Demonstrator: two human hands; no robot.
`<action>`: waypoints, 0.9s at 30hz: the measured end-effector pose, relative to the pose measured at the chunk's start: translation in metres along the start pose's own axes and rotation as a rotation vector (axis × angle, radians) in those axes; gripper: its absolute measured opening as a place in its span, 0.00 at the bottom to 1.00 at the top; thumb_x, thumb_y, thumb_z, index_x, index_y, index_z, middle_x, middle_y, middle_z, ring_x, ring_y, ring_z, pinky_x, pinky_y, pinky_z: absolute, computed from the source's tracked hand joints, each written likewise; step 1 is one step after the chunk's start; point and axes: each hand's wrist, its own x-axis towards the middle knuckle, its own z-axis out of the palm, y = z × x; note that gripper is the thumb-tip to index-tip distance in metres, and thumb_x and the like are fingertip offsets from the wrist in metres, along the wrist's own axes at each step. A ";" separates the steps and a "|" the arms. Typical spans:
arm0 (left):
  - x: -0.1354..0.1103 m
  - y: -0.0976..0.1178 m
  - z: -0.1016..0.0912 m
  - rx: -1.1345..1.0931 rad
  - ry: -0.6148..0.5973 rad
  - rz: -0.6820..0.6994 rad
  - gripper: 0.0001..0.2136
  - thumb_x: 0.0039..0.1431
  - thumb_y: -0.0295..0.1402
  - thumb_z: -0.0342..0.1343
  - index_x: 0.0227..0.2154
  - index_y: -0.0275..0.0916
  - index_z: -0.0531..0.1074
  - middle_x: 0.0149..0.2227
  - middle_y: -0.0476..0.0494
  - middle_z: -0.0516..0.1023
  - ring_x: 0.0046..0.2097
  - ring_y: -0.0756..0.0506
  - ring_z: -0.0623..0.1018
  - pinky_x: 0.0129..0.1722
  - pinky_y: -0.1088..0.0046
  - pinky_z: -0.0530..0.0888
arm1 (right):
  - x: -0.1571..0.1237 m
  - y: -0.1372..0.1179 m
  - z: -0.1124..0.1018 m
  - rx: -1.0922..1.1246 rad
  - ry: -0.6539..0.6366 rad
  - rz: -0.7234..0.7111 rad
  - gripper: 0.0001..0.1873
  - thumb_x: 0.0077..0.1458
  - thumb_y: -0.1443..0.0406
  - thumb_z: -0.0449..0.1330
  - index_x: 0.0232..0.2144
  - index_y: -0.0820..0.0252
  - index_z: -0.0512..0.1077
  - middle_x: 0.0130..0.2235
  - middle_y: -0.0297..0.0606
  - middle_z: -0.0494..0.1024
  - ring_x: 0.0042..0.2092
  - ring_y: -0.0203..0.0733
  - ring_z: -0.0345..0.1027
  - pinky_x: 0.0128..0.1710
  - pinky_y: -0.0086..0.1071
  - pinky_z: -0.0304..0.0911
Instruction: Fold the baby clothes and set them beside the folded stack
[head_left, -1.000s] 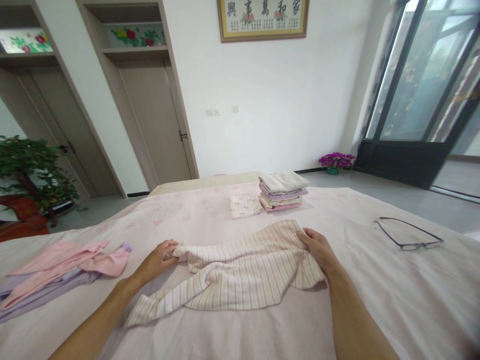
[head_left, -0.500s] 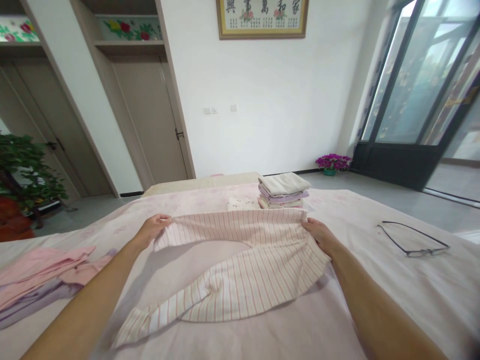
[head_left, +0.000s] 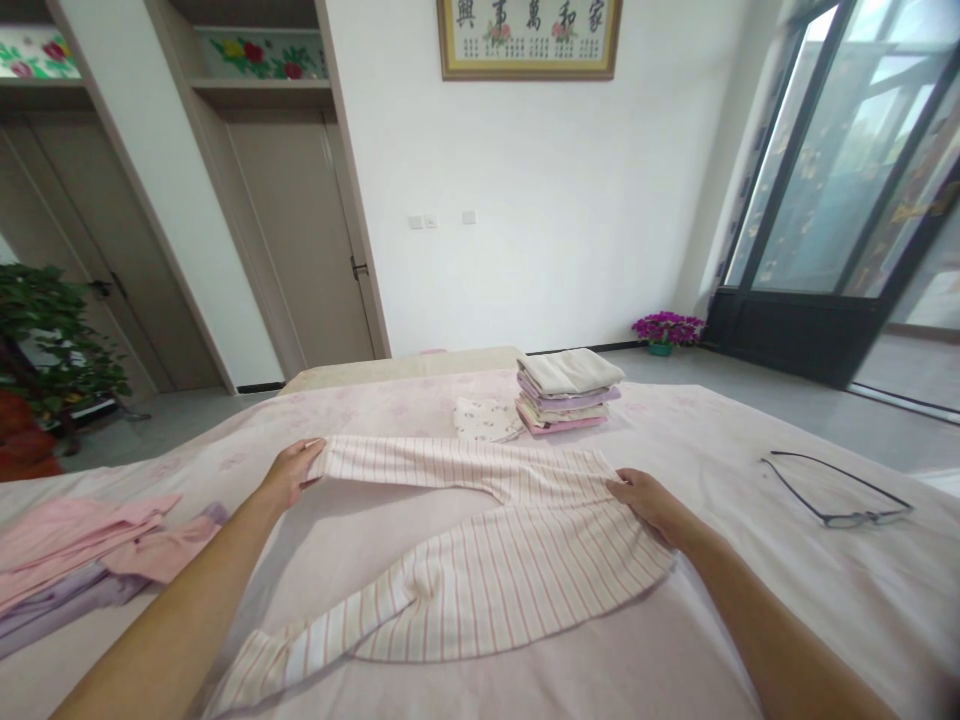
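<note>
Striped cream-and-pink pants (head_left: 517, 575) lie spread over the bed, one leg stretched across the far side and the other curving toward the near left. My left hand (head_left: 295, 470) is closed on the cuff end of the far leg. At the right, my right hand (head_left: 649, 500) pinches the pants near the waist. Between the hands the far leg is held nearly straight. Just beyond it sits a folded white garment with small prints (head_left: 486, 418), beside a stack of folded clothes (head_left: 570, 375).
Pink and purple clothes (head_left: 90, 550) lie in a loose pile at the left. A pair of glasses (head_left: 840, 490) rests on the pale pink bedsheet (head_left: 810, 600) at the right. A potted purple flower (head_left: 666, 330) stands on the floor by the wall.
Both hands have come slightly lower and nearer, the left also a little to the left, drawing the far leg down and straighter. More of the folded stack shows behind it.
</note>
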 end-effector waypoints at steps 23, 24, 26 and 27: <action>-0.202 0.005 -0.072 0.894 -0.726 0.277 0.15 0.44 0.39 0.60 0.37 0.43 0.74 0.41 0.46 0.75 0.44 0.41 0.73 0.42 0.71 0.66 | -0.007 0.010 -0.010 -0.631 -0.018 -0.095 0.32 0.54 0.47 0.54 0.54 0.58 0.69 0.51 0.46 0.77 0.50 0.52 0.72 0.48 0.37 0.64; -0.210 0.002 -0.073 0.933 -0.669 0.312 0.12 0.46 0.38 0.59 0.36 0.43 0.74 0.40 0.46 0.74 0.43 0.41 0.72 0.43 0.71 0.66 | -0.007 0.012 -0.011 -0.618 -0.022 -0.114 0.31 0.54 0.48 0.55 0.55 0.59 0.69 0.51 0.46 0.77 0.50 0.51 0.72 0.48 0.36 0.64; -0.216 -0.003 -0.075 0.921 -0.592 0.293 0.09 0.51 0.39 0.55 0.33 0.42 0.73 0.35 0.47 0.73 0.39 0.43 0.72 0.40 0.72 0.66 | -0.006 0.015 -0.011 -0.594 -0.022 -0.147 0.30 0.53 0.51 0.56 0.55 0.60 0.69 0.51 0.46 0.77 0.50 0.50 0.72 0.49 0.35 0.64; -0.214 -0.004 -0.076 0.861 -0.586 0.247 0.10 0.53 0.41 0.53 0.32 0.41 0.72 0.33 0.48 0.73 0.37 0.44 0.72 0.37 0.72 0.66 | -0.006 0.016 -0.011 -0.581 -0.016 -0.162 0.29 0.53 0.52 0.57 0.54 0.61 0.69 0.51 0.46 0.77 0.50 0.50 0.72 0.49 0.35 0.64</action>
